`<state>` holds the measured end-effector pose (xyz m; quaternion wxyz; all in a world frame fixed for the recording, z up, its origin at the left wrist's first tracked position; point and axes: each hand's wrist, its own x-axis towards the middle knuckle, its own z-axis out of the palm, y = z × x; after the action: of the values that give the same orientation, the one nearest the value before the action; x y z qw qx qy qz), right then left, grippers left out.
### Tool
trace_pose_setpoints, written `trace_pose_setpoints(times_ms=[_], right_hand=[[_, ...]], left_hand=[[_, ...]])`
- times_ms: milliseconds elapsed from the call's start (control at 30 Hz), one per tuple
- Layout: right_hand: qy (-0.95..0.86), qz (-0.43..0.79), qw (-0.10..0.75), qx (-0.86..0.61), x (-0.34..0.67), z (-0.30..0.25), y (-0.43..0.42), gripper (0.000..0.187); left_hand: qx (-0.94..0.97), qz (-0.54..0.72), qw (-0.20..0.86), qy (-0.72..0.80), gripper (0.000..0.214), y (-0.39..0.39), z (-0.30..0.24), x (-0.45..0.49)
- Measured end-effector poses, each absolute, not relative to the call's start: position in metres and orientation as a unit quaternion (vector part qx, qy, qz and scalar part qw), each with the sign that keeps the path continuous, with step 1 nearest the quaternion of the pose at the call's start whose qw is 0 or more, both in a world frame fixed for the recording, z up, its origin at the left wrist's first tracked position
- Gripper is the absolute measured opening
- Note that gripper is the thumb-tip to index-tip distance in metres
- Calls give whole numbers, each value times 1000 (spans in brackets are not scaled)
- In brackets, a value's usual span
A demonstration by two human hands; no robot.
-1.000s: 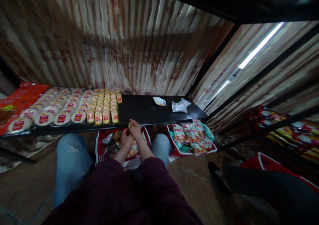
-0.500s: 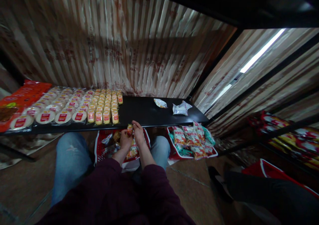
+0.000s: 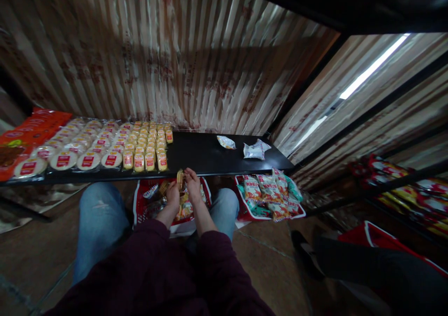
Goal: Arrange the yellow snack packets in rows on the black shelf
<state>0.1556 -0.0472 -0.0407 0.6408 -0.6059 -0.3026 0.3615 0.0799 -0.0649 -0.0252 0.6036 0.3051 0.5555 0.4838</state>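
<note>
Between my hands, at the shelf's front edge, is a small golden-brown snack packet (image 3: 180,179) in clear wrapping. My left hand (image 3: 172,196) pinches it from the lower left, while the fingers of my right hand (image 3: 193,186) close on its right side. Below them sits a red basket (image 3: 136,208) with mixed wrapped snacks inside, partly hidden by my forearms. On the black shelf (image 3: 199,159), rows of small yellow wrapped cakes (image 3: 150,161) stand to the left of my hands. Round white wrapped cakes (image 3: 88,161) lie in rows farther left.
A large orange bag (image 3: 33,131) lies at the shelf's left end. Toward its right end are a loose snack bag (image 3: 226,142) and silvery packets (image 3: 255,150). Another red basket (image 3: 259,221) holds snack bags. Another person's leg (image 3: 364,264) is at right.
The packet has turned in my fingers: its red label faced me before, and now its golden-brown side shows. Both hands stay in nearly the same place.
</note>
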Motion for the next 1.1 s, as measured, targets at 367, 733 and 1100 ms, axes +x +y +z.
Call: trace_pose_setpoints(times_ms=[367,733,1100], right_hand=[[-352,332,580,-655,154,-35,-56,36],[-480,162,398,-765,151,-13,-68,34],[-446,212,432,-755,149,-7,-71,36]], left_hand=[[86,476,701,524,2,-52,-23,81],[169,526,677,486,26,-55,-34,82],[259,551,606,512,22,-57,-32,88]])
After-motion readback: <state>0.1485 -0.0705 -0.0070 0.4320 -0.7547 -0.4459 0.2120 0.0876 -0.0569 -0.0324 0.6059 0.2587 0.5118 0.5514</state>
